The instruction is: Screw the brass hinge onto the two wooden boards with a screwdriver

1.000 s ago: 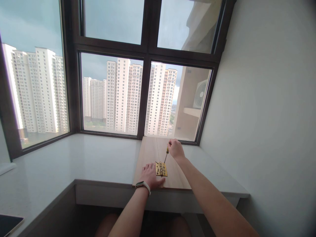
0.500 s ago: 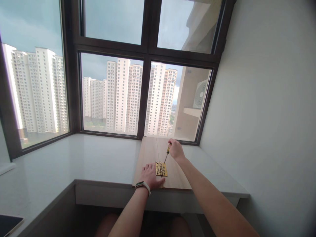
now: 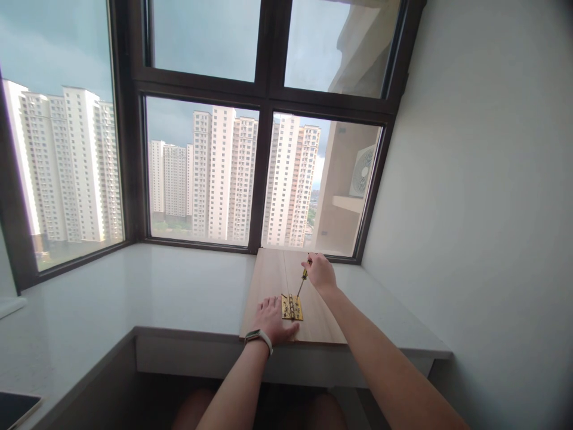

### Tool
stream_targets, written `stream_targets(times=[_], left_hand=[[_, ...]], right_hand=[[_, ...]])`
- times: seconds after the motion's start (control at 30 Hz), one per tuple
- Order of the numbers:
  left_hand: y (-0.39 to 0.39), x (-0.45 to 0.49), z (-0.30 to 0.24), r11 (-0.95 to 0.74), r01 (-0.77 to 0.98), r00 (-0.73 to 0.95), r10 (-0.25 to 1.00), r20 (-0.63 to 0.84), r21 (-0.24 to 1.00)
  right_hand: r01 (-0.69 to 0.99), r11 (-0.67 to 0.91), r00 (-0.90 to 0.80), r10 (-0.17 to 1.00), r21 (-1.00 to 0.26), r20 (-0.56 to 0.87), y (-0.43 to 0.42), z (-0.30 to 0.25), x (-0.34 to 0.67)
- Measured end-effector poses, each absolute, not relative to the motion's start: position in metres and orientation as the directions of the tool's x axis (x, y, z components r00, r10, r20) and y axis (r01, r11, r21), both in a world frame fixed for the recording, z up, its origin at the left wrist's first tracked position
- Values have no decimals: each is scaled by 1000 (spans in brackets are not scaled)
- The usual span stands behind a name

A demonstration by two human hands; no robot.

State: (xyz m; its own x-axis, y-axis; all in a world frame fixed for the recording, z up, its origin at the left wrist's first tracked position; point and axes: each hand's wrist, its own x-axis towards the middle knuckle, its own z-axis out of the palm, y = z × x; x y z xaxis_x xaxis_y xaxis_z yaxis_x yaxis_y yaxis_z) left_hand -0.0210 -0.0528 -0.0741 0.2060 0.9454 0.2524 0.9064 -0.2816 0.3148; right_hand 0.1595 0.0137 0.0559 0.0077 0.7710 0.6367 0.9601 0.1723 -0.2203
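Observation:
A brass hinge lies flat across the seam of two wooden boards on a white counter. My left hand, a watch on its wrist, lies flat on the board with fingers spread, touching the hinge's left side. My right hand is closed round the handle of a small screwdriver, whose tip rests on the hinge's far right part.
The white counter wraps along dark-framed windows at the back and left. A white wall closes the right side. A dark flat object sits at the lower left corner. My knees show under the counter.
My right hand has shifted slightly on the screwdriver handle, as in turning it. The left hand and hinge have stayed put.

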Motion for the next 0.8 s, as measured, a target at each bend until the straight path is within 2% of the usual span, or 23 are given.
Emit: stream_targets(times=[0.17,0.43,0.57,0.8], left_hand=[[-51,-22,-76,-292,897,211,942,260,332],[-52,-22,-75,-289,896,211,945,250,336],[-52,-21,-74,-287,897,209,946,249,336],[-51,-21,-76,-289,895,205,943,262,341]], right_hand=[[970,151,6,771,-192,637,14,55,160],[893,350,-78,741,-283,667,25,48,160],[902,311,-36,745,-299,666,24,48,157],[964,174,1,749,-199,663,12,55,153]])
